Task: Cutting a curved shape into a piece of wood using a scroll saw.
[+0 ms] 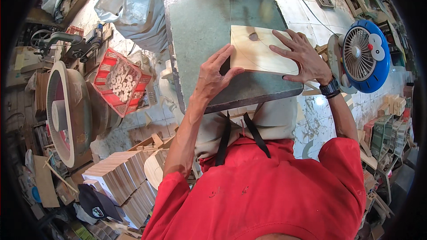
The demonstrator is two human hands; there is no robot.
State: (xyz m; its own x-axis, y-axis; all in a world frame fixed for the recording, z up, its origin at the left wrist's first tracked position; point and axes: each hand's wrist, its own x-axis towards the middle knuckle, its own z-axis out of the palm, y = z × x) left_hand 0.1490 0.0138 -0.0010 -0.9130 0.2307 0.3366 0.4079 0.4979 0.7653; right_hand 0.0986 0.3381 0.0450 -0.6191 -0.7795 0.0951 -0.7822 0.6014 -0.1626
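Observation:
A pale wooden board (255, 60) with a dark knot and a thin curved line drawn on it lies on a grey-green machine table (195, 31). My left hand (213, 73) holds the board's left edge, its fingers stretched along the side and its thumb at the near corner. Spread over the right end are the fingers of my right hand (307, 58), with the thumb by the near edge. A thin upright line, which looks like a saw blade (230, 11), runs down toward the board's far left corner. A black watch (329, 88) is on my right wrist.
To the right of the table stands a blue fan (364, 55). On the left are a red basket (105, 72) of small wooden pieces, a large round wheel-like machine part (69, 151) and a grey plastic sack (133, 9). Stacked wooden blocks (118, 169) and a dark cap (95, 202) lie lower left.

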